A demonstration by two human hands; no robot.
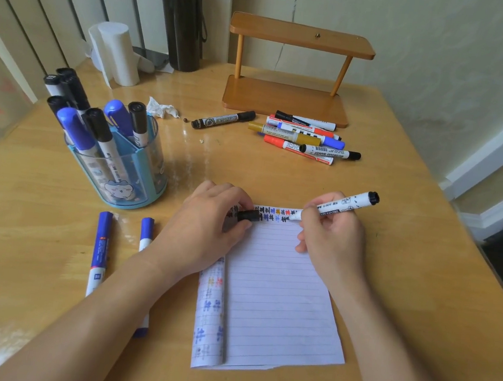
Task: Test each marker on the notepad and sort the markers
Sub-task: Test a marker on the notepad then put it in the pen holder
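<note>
The marker [338, 207], white with a black end, is gripped like a pen by the right hand [332, 239]. Its tip touches the top lines of the notepad [272, 301]. Its barrel carries small print, of which only something like "G-0611" can be read.

The left hand [206, 226] rests on the pad's upper left corner and pinches a black cap [248, 215] between thumb and fingers. Between the two hands run two rows of small test marks in black, blue, gold and red. They are too small to read. Under the left wrist, turned-back pages curl into a roll that shows more such marks.

To the left of the left forearm lie two blue markers [99, 252] on the table [406, 268]. The nearer one [146, 232] is partly hidden by the arm.

Beyond the left hand stands a blue pen holder [133, 178] with a cartoon face. It holds about eight markers, two blue-capped and the rest black-capped.

Beyond the right hand lies a pile of markers [299, 136]. About six show, in black, red, gold and blue, and they overlap too much for a sure count. One of them reads "WHITEBOARD MARKER".

A single black marker [223, 119] lies apart, beside a crumpled tissue [162, 108]. Behind them stand a wooden shelf [284, 100], a paper roll [115, 52] and a dark cylinder [181, 21] cut off at the top.
</note>
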